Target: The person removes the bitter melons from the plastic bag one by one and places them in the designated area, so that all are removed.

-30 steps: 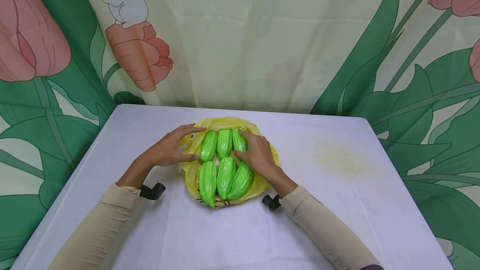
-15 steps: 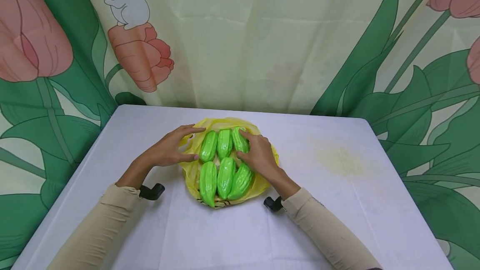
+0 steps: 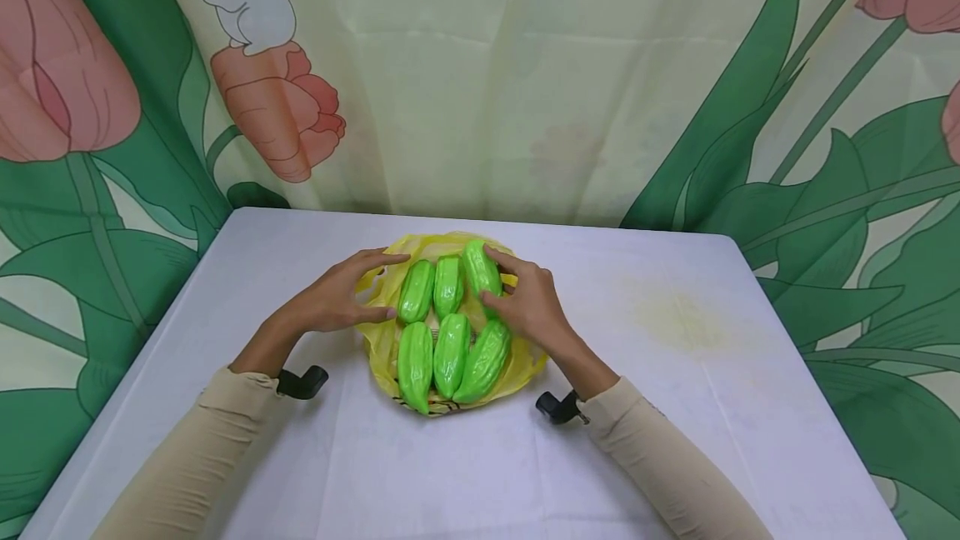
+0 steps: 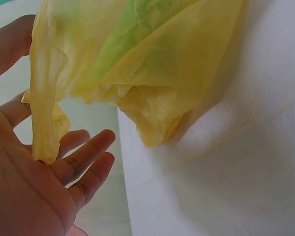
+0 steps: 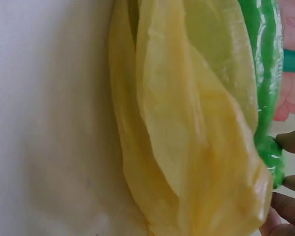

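Several shiny green ridged gourds lie in two rows on an opened yellow plastic bag (image 3: 381,361) in the head view. My right hand (image 3: 534,300) pinches the far-right gourd (image 3: 480,267) between thumb and fingers, its top tilted toward the bag's back rim. In the right wrist view, the fingers (image 5: 294,140) meet the end of a green gourd (image 5: 273,160) beyond the bag's folds. At the bag's left side is my left hand (image 3: 333,297), thumb and forefinger spread along the rim. The left wrist view shows its other fingers loosely extended, with a bag handle (image 4: 46,123) hanging against them.
A white cloth covers the table (image 3: 660,440), with a faint yellowish stain (image 3: 686,319) at the right. Behind it hangs a printed curtain (image 3: 480,107) with tulips and a rabbit. Small black wrist mounts (image 3: 302,383) stick out below both wrists.
My right hand has shifted slightly right and drawn the far-right gourd up and away from its neighbour. The near-right gourd shows more fully. My left hand stays in place.
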`<action>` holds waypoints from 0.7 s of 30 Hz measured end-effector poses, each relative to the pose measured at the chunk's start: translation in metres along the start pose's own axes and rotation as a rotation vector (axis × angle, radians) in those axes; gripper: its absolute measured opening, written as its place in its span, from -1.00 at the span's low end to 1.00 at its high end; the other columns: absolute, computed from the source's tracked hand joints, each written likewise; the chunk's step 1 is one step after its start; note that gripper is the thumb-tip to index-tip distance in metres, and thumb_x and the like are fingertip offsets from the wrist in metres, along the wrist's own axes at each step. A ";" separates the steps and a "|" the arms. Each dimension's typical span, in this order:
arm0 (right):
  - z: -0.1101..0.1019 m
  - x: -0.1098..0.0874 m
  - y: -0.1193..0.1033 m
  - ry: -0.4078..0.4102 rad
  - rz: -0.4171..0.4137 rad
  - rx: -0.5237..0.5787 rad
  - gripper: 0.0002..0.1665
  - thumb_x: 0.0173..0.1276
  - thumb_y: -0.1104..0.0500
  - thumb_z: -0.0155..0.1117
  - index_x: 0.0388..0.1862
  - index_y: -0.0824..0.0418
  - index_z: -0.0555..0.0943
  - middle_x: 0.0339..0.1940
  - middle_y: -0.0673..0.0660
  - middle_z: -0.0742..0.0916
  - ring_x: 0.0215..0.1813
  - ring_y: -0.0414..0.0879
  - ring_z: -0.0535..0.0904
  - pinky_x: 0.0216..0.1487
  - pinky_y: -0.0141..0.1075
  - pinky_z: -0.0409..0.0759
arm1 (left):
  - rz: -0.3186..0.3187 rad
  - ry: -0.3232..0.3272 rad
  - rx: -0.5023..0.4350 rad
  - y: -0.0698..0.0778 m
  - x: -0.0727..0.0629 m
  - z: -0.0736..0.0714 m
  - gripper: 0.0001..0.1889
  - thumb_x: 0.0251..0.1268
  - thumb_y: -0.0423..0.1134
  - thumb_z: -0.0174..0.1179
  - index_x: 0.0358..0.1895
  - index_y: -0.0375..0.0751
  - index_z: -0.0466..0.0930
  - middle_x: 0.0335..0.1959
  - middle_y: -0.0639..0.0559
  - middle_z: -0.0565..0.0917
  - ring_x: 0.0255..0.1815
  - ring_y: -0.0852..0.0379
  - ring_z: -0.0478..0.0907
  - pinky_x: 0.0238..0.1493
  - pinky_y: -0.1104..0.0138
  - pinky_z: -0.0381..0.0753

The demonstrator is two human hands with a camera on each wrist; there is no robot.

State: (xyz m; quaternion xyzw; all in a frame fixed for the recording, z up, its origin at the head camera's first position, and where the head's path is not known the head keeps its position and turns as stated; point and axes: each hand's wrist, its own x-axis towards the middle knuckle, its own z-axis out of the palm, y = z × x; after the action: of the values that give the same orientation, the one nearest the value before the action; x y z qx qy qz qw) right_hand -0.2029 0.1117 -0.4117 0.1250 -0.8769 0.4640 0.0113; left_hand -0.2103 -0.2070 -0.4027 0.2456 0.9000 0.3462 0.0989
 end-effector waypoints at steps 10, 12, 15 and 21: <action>-0.016 -0.003 -0.003 0.071 -0.018 0.059 -0.17 0.37 0.24 0.52 0.59 -0.02 0.49 0.41 0.18 0.69 0.42 0.04 0.65 0.23 -0.18 0.72 | -0.007 0.000 0.007 0.002 0.000 0.000 -0.16 0.31 -0.11 0.50 0.63 -0.05 0.33 0.63 -0.25 0.33 0.63 -0.35 0.27 0.56 -0.39 0.25; -0.020 -0.004 -0.002 0.085 -0.021 0.071 -0.17 0.37 0.25 0.53 0.58 -0.02 0.49 0.40 0.18 0.70 0.42 0.04 0.65 0.23 -0.18 0.72 | -0.009 0.000 0.012 0.003 0.000 0.000 -0.16 0.31 -0.11 0.50 0.63 -0.04 0.33 0.63 -0.25 0.34 0.62 -0.34 0.28 0.56 -0.39 0.27; -0.027 -0.004 -0.001 0.107 -0.023 0.083 -0.17 0.36 0.26 0.53 0.58 0.00 0.49 0.38 0.20 0.70 0.41 0.05 0.66 0.22 -0.18 0.73 | -0.019 -0.002 0.017 0.003 0.000 -0.001 -0.16 0.31 -0.11 0.50 0.63 -0.04 0.33 0.63 -0.26 0.34 0.63 -0.35 0.28 0.56 -0.38 0.27; -0.043 -0.005 0.008 0.141 0.013 0.092 -0.17 0.37 0.25 0.52 0.59 0.02 0.47 0.36 0.21 0.70 0.38 0.06 0.66 0.20 -0.16 0.75 | -0.017 -0.002 0.017 0.001 0.000 -0.002 -0.15 0.30 -0.12 0.51 0.63 -0.05 0.34 0.62 -0.27 0.36 0.65 -0.35 0.25 0.56 -0.38 0.27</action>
State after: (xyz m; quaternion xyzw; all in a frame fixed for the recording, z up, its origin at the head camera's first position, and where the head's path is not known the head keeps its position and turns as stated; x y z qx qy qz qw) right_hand -0.2043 0.1522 -0.3949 0.0866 -0.8526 0.5113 0.0645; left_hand -0.2100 -0.2072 -0.4006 0.2390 0.9050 0.3373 0.1007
